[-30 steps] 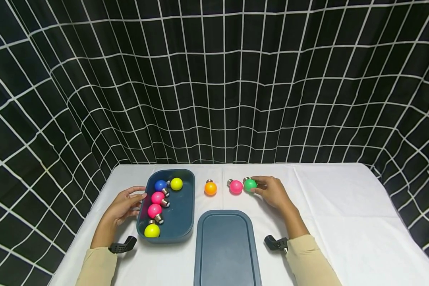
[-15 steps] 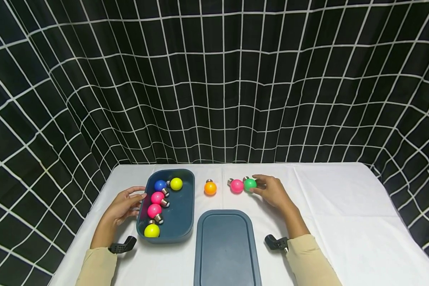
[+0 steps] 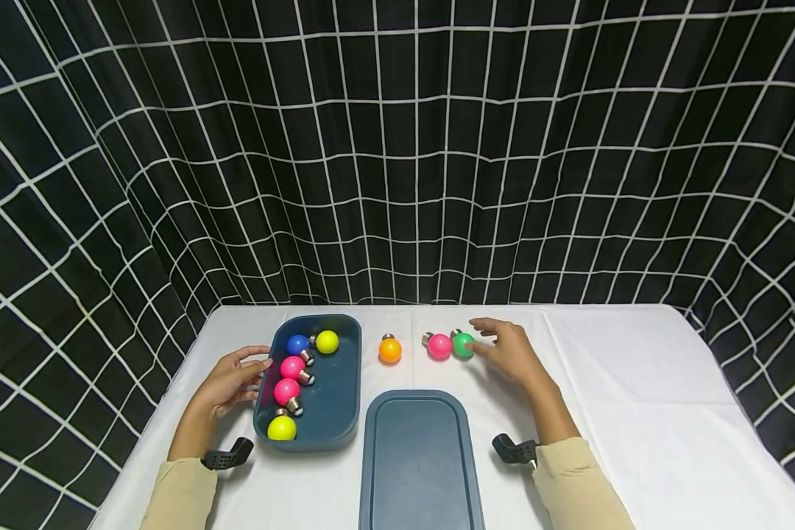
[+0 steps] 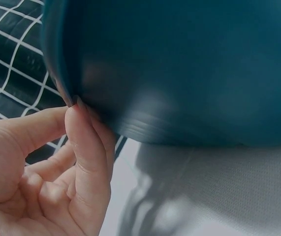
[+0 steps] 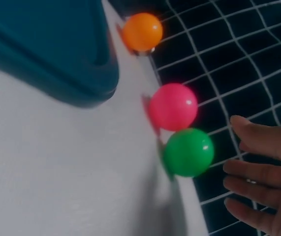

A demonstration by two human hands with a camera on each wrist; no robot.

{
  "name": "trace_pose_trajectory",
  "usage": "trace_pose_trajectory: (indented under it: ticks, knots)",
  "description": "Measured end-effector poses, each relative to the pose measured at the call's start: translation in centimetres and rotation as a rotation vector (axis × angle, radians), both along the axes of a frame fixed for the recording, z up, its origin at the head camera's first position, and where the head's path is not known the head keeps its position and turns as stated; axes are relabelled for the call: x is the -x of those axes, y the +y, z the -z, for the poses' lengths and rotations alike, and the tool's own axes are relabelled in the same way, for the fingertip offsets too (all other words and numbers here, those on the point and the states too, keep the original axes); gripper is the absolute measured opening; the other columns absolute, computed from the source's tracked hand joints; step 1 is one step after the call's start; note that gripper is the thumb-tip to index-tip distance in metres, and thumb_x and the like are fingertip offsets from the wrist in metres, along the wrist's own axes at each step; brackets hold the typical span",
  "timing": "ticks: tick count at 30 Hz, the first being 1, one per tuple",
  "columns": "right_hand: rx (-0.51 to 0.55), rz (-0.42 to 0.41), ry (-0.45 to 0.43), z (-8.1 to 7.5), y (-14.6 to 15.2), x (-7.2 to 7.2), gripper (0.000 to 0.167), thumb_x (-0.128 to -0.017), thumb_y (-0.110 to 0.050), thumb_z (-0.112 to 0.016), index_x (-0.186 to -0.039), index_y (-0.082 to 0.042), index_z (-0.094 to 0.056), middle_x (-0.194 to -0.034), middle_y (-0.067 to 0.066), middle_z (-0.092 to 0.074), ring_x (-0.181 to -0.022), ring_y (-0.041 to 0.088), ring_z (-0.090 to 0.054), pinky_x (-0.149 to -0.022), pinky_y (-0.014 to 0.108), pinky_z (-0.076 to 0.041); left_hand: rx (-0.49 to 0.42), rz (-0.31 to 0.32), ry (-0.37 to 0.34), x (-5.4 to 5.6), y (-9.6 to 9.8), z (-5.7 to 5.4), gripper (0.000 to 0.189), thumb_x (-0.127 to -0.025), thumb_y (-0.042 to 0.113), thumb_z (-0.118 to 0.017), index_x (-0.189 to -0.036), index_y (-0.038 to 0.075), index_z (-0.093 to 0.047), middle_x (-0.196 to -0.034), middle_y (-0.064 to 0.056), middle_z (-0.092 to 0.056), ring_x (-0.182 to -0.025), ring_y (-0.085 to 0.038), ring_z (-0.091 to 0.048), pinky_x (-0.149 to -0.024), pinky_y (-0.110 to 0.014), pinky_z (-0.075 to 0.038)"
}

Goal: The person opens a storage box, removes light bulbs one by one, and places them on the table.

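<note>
My left hand (image 3: 235,381) is at the left side of a dark blue plastic container (image 3: 338,397), pinching its rim between thumb and fingertips, as the left wrist view shows. Inside lie a blue light bulb (image 3: 297,344), two pink ones and two yellow ones, mostly along the left wall. On the white cloth stands a green light bulb (image 3: 463,345), right against a pink light bulb (image 5: 173,106). Just right of the green one, my right hand (image 3: 509,352) has its fingers spread apart, holding nothing. In the right wrist view a gap shows between these fingers and the green bulb.
An orange light bulb (image 3: 390,350) sits between the container and the pink bulb. The flat blue-grey lid (image 3: 420,456) lies on the white-clothed table (image 3: 636,412) in front. A black curtain (image 3: 397,162) with white grid lines surrounds the table's back and sides.
My right hand has let go of the green bulb and drawn slightly right, its fingers opening. The pink bulb shifted slightly right, and the green one now touches it. My left hand stayed put.
</note>
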State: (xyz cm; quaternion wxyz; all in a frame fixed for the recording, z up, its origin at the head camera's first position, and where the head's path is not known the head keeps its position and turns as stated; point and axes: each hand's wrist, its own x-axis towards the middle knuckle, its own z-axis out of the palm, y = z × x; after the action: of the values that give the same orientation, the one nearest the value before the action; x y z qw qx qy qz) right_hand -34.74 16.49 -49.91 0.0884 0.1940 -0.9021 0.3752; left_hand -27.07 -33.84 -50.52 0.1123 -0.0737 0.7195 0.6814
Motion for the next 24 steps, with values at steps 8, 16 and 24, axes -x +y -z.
trace_pose_trajectory:
  ticks: [8,16,24]
  knots:
    - [-0.038,0.03,0.035,-2.0,-1.0,-0.9,0.045,-0.088,-0.016,-0.08,-0.128,-0.001,-0.067,-0.126,0.02,-0.068,-0.113,0.045,-0.064,-0.091,0.057,-0.053,0.007,-0.01,-0.012,0.1,0.0,0.0,0.055,-0.101,0.02,-0.066,-0.146,0.001,-0.042,-0.082,0.002,-0.069,-0.064,-0.01,-0.062,-0.053,-0.021,-0.056]
    - [-0.071,0.024,0.092,-3.3,-3.6,-2.2,0.045,-0.088,-0.012,-0.077,-0.131,-0.003,-0.066,-0.117,0.018,-0.072,-0.106,0.04,-0.067,-0.085,0.055,-0.053,0.006,-0.017,-0.013,0.0,0.0,0.2,0.055,-0.101,0.02,-0.065,-0.147,0.002,-0.042,-0.083,0.001,-0.069,-0.063,-0.01,-0.062,-0.053,-0.02,-0.056]
    - [-0.05,-0.02,0.072,-4.2,-6.0,-3.7,0.043,-0.088,-0.01,-0.079,-0.128,-0.003,-0.068,-0.112,0.016,-0.074,-0.101,0.035,-0.07,-0.089,0.054,-0.054,-0.002,-0.006,-0.004,0.1,-0.2,0.2,0.054,-0.101,0.019,-0.065,-0.146,0.001,-0.042,-0.083,0.002,-0.068,-0.063,-0.009,-0.06,-0.052,-0.02,-0.055]
